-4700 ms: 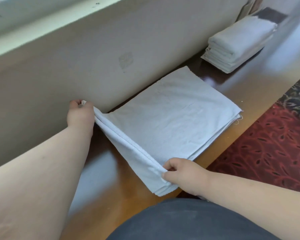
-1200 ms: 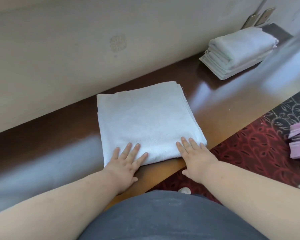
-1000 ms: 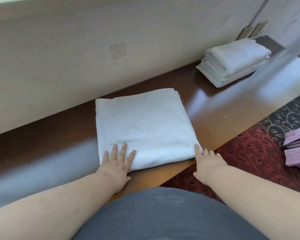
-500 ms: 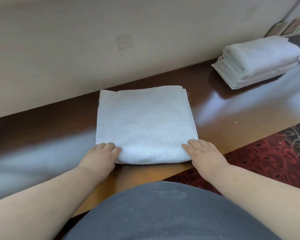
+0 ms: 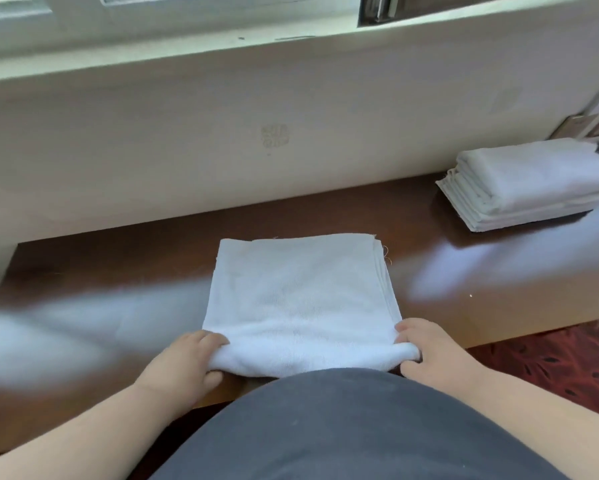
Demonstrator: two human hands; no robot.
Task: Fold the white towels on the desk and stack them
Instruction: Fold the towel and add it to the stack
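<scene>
Head view shows you at the near edge of the desk (image 5: 498,292), with a folded white towel (image 5: 301,292) lying square in front of you and its near fold raised a little off the wood. Your left hand (image 5: 183,362) grips the near left corner, fingers curled over the top and thumb tucked underneath; your right hand (image 5: 426,351) grips the near right corner the same way, fingers on top and thumb below the thick fold. Judging from that grip, you are either about to make one more fold away from you or about to lift the towel and carry it off. Either way, the step in hand looks like the last handling of this towel before it joins the others. The stack of folded towels (image 5: 530,181) sits against the wall at the far right of the desk, well apart from the one you hold. To get it there, you need to keep both corners level so the layers on the right side, which show as loose edges, do not slide apart, then set it squarely on top of the stack. No container appears anywhere in the picture; the towels rest directly on the wood.
</scene>
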